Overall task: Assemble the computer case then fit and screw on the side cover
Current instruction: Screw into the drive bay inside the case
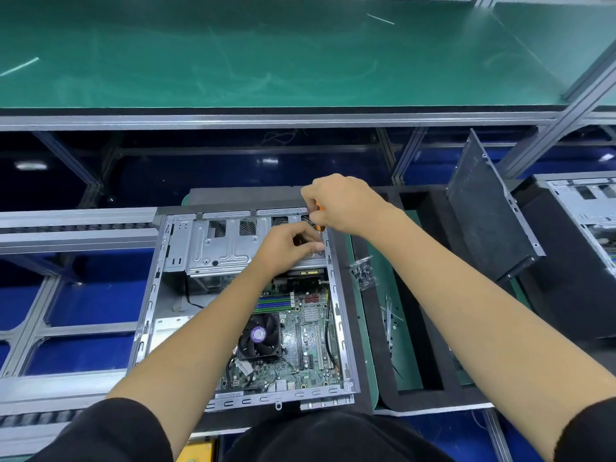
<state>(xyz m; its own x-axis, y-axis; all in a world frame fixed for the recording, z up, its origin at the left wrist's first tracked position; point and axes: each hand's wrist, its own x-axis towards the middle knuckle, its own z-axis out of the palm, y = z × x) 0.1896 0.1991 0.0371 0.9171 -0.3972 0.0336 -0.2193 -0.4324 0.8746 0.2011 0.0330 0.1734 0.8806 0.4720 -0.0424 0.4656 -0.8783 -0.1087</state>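
The computer case lies open on its side, a grey sheet-metal shell with a slotted rim. Inside it a green motherboard carries a black square fan. At the case's far right corner, the right hand is closed round an orange-handled screwdriver, while the left hand pinches something too small to identify. The dark, flat side cover leans upright, well to the case's right.
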